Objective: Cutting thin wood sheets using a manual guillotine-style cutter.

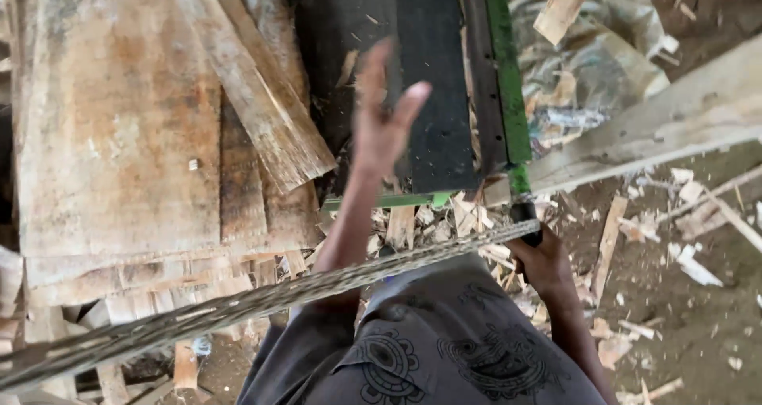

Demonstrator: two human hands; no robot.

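Workshop floor of dirt, littered with wood chips and offcuts. Left hand (381,123): fingers spread and loose, raised over the dark board (432,79), holding nothing; contact with the board cannot be told. Board's long axis runs away from the person, lying just right of those fingers, nearer the left hand. Right hand (544,264): closed on a black handle (525,214) at the green frame (508,87) lower corner. Left of the board: stacked weathered planks (119,127).

My raised left hand (382,119) is motion-blurred, my right hand (544,264) hides the dark handle's lower end, and the grey slat (262,298) runs off the bottom-left corner.
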